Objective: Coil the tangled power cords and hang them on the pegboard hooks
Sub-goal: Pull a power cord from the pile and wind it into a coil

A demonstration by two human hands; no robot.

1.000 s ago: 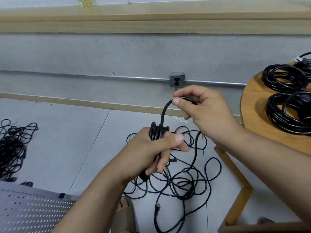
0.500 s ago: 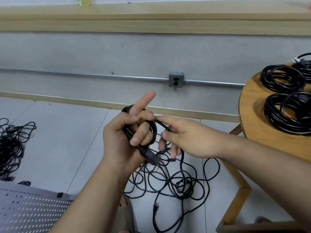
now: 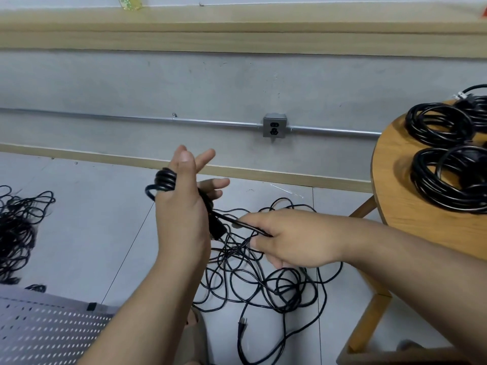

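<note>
A black power cord [image 3: 263, 280] lies tangled on the floor in front of me. Several turns of it form a small coil [image 3: 164, 180] wound round my left hand [image 3: 181, 212], which is raised with thumb and fingers spread straight. The cord's black connector end [image 3: 217, 230] hangs below that palm. My right hand [image 3: 287, 238], lower and to the right, grips the cord strand [image 3: 237, 221] that runs taut from the coil. The plug end [image 3: 242, 325] lies on the floor. A grey pegboard [image 3: 39, 333] lies at the bottom left.
A second tangle of black cords [image 3: 18, 227] lies on the floor at far left. A round wooden table [image 3: 395, 206] at right carries coiled cords [image 3: 440, 125]. A wall outlet [image 3: 274, 126] sits on a conduit. My sandalled foot [image 3: 196, 335] is beside the tangle.
My left hand went from gripping the coil to spreading its fingers with the loops round it. My right hand slid down and right along the cord, drawing a strand taut.
</note>
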